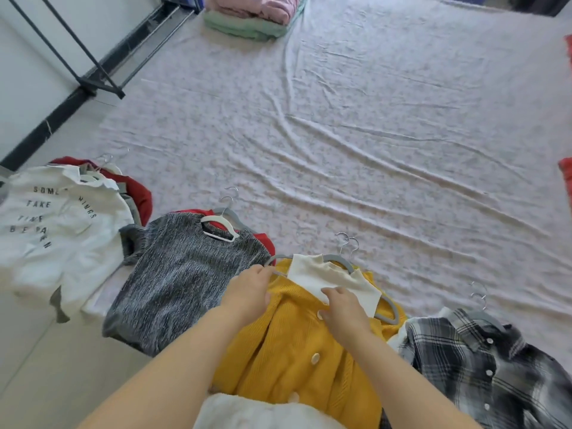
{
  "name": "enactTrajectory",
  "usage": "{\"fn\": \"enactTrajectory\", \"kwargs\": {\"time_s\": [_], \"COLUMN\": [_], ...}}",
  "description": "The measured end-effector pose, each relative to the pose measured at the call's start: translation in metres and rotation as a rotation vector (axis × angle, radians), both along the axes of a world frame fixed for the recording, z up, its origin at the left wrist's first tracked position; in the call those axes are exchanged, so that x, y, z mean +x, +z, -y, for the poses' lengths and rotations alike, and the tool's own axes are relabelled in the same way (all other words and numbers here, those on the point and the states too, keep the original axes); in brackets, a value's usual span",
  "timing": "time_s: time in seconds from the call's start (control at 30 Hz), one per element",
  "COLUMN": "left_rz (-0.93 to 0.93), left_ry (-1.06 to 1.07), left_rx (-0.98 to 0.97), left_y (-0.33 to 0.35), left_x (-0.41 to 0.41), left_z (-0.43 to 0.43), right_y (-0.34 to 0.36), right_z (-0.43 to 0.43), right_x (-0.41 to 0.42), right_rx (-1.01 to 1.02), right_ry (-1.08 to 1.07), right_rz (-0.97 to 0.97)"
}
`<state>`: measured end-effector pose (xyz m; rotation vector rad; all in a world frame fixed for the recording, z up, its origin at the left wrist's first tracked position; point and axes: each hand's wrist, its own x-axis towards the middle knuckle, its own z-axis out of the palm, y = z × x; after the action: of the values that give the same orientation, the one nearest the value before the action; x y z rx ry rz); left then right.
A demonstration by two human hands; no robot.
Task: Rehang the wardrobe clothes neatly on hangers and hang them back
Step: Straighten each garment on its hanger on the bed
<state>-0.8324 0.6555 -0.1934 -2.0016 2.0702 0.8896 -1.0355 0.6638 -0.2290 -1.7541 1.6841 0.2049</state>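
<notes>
Cardigan wants squaring on its hanger: left hand pinches the shoulder, right hand grips the front edge (beside the cream top); even tension matters.

Bed sheet: pale white-lilac with a faint, small speckled print throughout. Yellow cardigan: mustard yellow, ribbed, with off-white buttons. Cream top inside it: plain cream. Grey hanger: mid grey with a silver hook. Marled sweater: black-and-grey fleck, with a white hanger at its neck and a red garment beneath. White T-shirt: white with black block lettering. Plaid shirt: black, grey and white check with white buttons. Folded stack at the far edge: pink blanket over mint-green blanket. Rack: black. Floor: pale grey-white. Fluffy item nearest the camera: white.
</notes>
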Motion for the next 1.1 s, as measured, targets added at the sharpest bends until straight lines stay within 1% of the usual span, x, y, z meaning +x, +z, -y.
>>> {"fn": "enactTrajectory", "kwargs": {"time_s": [0.13,0.3,0.43,0.63,0.8,0.97,1.1], "left_rz": [0.042,0.047,0.043,0.015,0.093,0.082,0.087], "left_ry": [0.055,0.148,0.212,0.344,0.426,0.470,0.490], "left_rx": [-0.036,-0.067,-0.088,-0.058,-0.043,-0.024,-0.010], "left_y": [0.017,0.035,0.043,0.045,0.050,0.049,0.047], "left_x": [0.046,0.120,0.197,0.330,0.423,0.485,0.524], "left_z": [-0.021,-0.056,-0.093,-0.155,-0.196,-0.213,-0.206], "right_y": [0.021,0.042,0.055,0.063,0.071,0.074,0.068], "right_z": [-0.002,-0.014,-0.034,-0.071,-0.093,-0.099,-0.086], "right_x": [0.047,0.120,0.194,0.327,0.422,0.490,0.533], "right_rx": [-0.040,-0.068,-0.110,-0.089,-0.094,-0.104,-0.114], "right_ry": [0.067,0.202,0.312,0.406,0.442,0.498,0.520], "right_rz": [0.008,-0.029,-0.079,-0.080,-0.050,-0.040,-0.042]}}
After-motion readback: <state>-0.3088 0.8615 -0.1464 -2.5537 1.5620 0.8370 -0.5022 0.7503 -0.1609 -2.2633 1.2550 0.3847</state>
